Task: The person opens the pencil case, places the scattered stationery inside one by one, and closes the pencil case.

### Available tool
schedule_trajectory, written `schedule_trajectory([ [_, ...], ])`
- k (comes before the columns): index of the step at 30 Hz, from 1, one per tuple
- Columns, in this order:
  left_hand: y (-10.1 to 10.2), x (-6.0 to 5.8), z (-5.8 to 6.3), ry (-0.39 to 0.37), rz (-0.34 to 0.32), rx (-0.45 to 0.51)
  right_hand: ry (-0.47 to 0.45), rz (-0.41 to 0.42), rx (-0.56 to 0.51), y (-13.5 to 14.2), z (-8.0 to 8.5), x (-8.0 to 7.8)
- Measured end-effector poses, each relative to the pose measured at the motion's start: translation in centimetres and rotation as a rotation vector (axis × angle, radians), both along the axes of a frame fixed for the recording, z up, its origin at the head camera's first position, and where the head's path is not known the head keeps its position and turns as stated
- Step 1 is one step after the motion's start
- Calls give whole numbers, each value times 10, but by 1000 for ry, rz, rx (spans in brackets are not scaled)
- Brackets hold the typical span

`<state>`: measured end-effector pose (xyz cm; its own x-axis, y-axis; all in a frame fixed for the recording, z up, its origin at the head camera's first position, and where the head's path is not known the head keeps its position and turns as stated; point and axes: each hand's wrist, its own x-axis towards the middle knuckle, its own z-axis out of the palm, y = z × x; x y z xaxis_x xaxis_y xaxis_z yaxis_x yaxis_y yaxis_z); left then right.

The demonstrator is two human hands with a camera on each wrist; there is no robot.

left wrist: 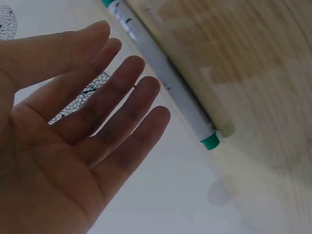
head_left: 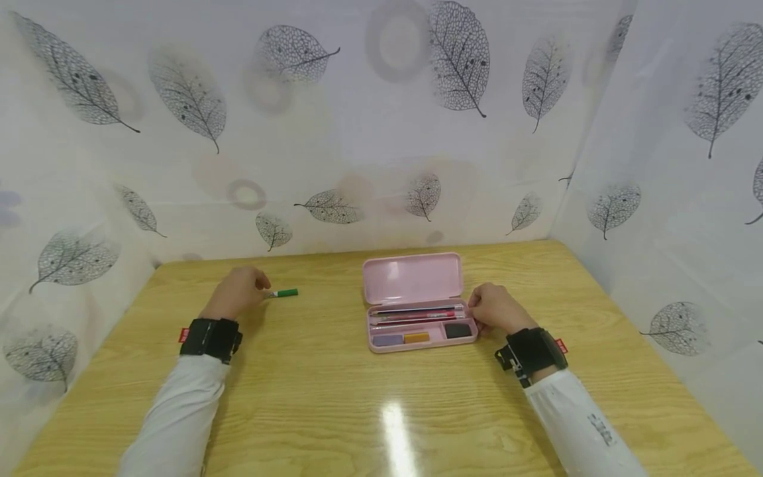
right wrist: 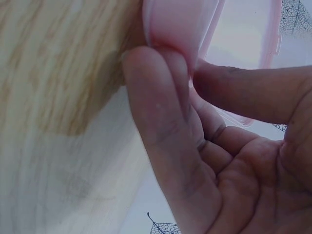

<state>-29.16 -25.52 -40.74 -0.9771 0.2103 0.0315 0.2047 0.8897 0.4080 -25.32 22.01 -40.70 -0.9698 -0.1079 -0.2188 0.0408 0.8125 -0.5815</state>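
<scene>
My left hand is at the left of the table, fingers loosely extended beside a green-capped marker. In the left wrist view, the marker's white barrel lies on the wood just past the fingertips, and the palm holds nothing. An open pink pencil case sits right of centre, its lid tipped back. My right hand pinches the right end of its tray between thumb and fingers, as the case's edge shows in the right wrist view.
Inside the case are several pencils or pens, a purple block, an orange block and a black block. The wooden table meets a leaf-patterned curtain at the back and sides.
</scene>
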Motion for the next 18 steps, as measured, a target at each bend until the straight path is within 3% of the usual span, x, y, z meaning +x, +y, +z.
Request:
schedule_trajectory([
  [7,-3,-2,-8,7,-1,9,0,2,2,0,0,1],
  [18,3,-1,-8,33,-6,16,0,-1,9,1,-1,-1],
])
